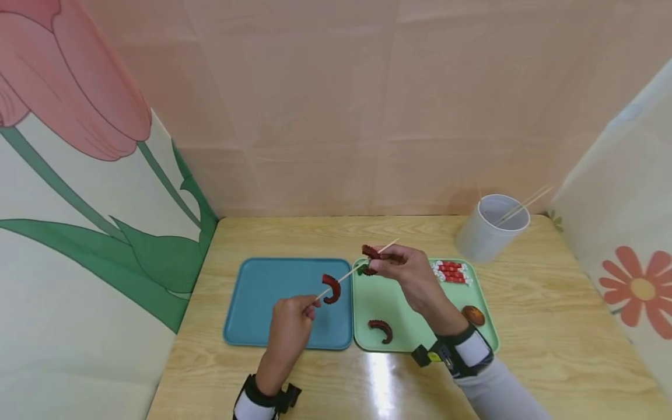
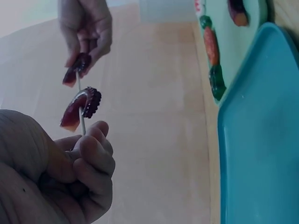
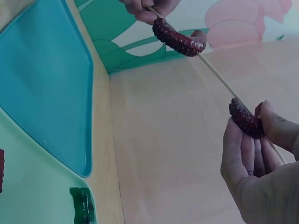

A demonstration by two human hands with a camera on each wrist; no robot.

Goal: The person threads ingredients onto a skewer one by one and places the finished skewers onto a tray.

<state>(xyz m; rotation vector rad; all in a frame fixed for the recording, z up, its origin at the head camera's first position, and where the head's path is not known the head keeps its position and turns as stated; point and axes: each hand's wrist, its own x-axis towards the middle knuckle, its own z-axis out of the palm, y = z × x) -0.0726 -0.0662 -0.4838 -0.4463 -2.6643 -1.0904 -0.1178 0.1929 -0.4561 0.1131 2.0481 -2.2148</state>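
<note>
My left hand (image 1: 291, 322) grips the lower end of a thin wooden skewer (image 1: 349, 273), which slants up to the right over the trays. A curved dark red piece (image 1: 333, 289) is threaded on the skewer near that hand. Farther up, my right hand (image 1: 412, 274) pinches a second dark red piece (image 1: 370, 252) between thumb and fingers, with the stick passing through it. In the right wrist view, that second piece (image 3: 245, 118) lies against the right fingertips, and the first piece (image 3: 180, 41) sits near the left hand (image 3: 152, 8).
A blue tray (image 1: 257, 303) lies left of a green tray (image 1: 420, 344). On the green one are a curved red piece (image 1: 382, 329), red-and-white wrapped pieces (image 1: 452, 272) and a brown oval piece (image 1: 473, 315). A white cup (image 1: 480, 236) with sticks stands at the back right.
</note>
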